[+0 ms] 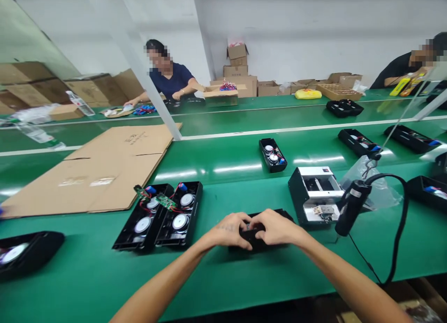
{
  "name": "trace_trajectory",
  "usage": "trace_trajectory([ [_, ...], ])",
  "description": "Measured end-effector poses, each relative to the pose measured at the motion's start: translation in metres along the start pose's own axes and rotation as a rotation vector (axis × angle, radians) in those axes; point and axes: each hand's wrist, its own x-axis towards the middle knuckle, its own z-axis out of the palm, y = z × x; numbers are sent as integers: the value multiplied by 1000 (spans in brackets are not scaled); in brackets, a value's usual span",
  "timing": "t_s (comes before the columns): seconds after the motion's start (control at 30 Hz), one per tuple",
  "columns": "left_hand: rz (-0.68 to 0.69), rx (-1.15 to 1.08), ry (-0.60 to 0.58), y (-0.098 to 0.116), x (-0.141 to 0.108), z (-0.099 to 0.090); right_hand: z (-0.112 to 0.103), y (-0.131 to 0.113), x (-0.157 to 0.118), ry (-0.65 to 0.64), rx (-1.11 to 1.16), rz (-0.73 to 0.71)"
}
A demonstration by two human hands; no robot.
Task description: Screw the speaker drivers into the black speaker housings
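- Bracing, seemingly for steadiness: left hand (230, 230) and right hand (275, 227), fingers curled narrow over black case (259, 245) on green table (216, 290); anything pinched, cannot tell.
- Forearms (171, 277): converging at black case from both sides.
- Right of black case: machine (296, 196), hanging screwdriver (353, 206), apparently slung within reach.
- Left of black case: open housings (196, 209), speakers (180, 222) upward, presumably for access.

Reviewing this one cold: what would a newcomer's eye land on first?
The left hand and right hand, together at a black casing, lower centre of the green bench. Left of them lie two open casings showing white discs; a black tool hangs to the hands' right. Flattened cardboard lies farther back at left.
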Motion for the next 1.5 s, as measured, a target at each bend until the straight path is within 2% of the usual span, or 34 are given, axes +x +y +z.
trace_trajectory([
  [0.1, -13, -65, -60, -3, 13, -18, -8, 0, 11, 12, -72, 13],
  [0.2, -14, -119, -93, -5, 19, -25, -9, -1, 18, 6, -101, 27],
  [0.6, -26, -224, -127, -6, 22, -24, -6, -2, 26, -28, -72, 49],
  [0.9, 1, -260, -137, -5, 19, -25, 4, -6, 20, 39, -137, 106],
  [1.13, 58, -181, -109, -7, 20, -23, 8, -6, 18, 65, -160, 76],
  [1.23, 105, -94, -55, -5, 11, -15, 14, -12, 1, 84, -174, 44],
  [1.3, 128, -32, 2, -4, -1, 0, 23, -12, -22, 193, -127, -46],
  [1.33, 143, 3, 31, -5, -8, 10, 27, -9, -37, 307, -74, -101],
  [1.4, 214, 116, 101, -8, -23, 34, 36, 6, -69, 683, 71, -170],
  [1.5, 402, 418, 266, -15, -41, 68, 40, 45, -114, 1355, 118, 73],
])
